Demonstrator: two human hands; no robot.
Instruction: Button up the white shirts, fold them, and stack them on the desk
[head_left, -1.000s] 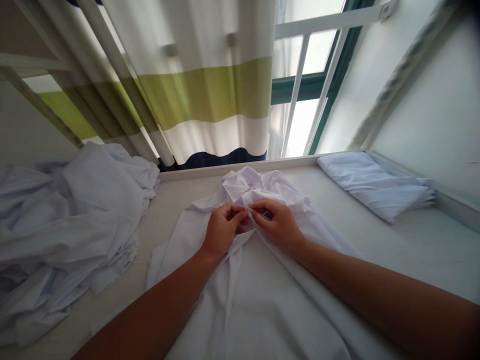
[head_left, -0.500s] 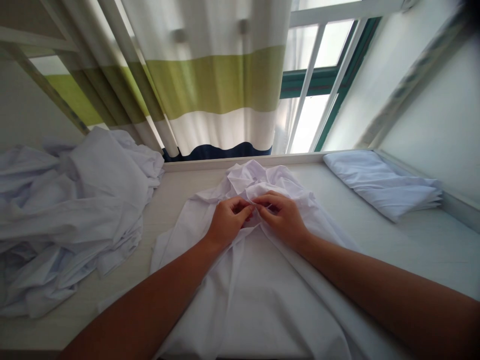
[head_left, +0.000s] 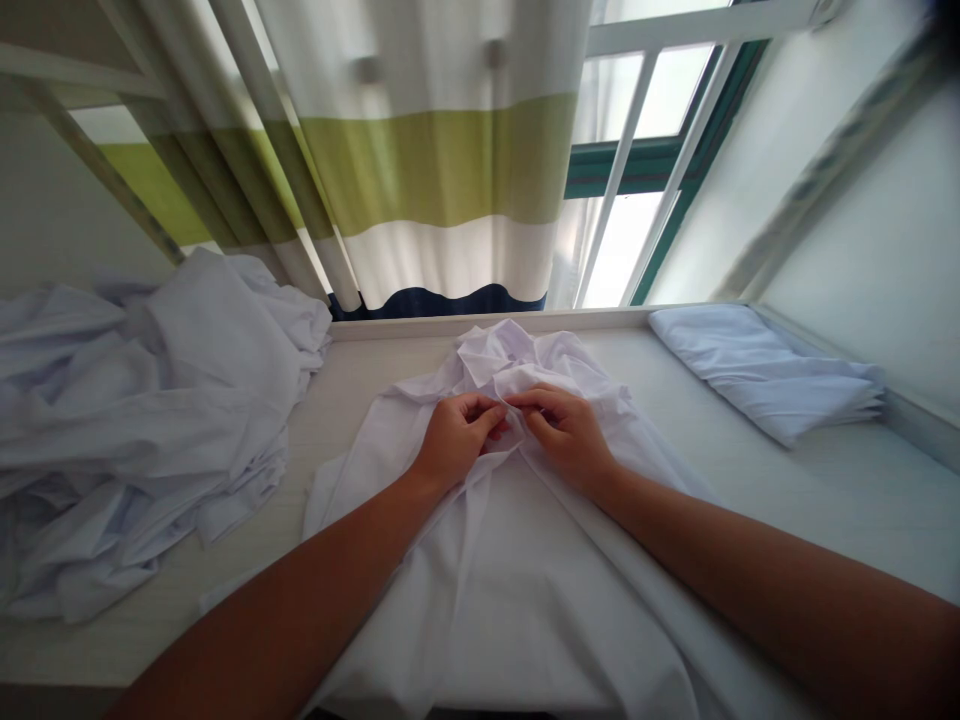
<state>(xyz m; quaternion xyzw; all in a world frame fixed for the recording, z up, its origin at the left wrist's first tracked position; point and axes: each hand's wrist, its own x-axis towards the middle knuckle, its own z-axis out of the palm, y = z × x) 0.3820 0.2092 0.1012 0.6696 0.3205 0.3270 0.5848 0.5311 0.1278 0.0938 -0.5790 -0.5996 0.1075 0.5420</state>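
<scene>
A white shirt (head_left: 540,570) lies spread in front of me, its upper end bunched up toward the back of the surface. Near the upper part of its front opening, my left hand (head_left: 456,437) pinches the cloth edge between thumb and fingers. My right hand (head_left: 568,437) meets it from the other side, fingers bent and fingertips closed on the same edge. The two hands nearly touch. Whether a button sits between the fingertips is too small to make out.
On the left rises a large crumpled heap of white garments (head_left: 217,350). A folded stack of white cloth (head_left: 757,365) rests at the back right. The pale board (head_left: 360,360) has a low rim at its back, with a striped curtain (head_left: 442,165) and white window bars (head_left: 619,170) beyond.
The right thumb has pulled back slightly from the left fingertips, and the right index finger now reaches to the cloth edge. The view has shifted slightly; the shirt lies as before.
</scene>
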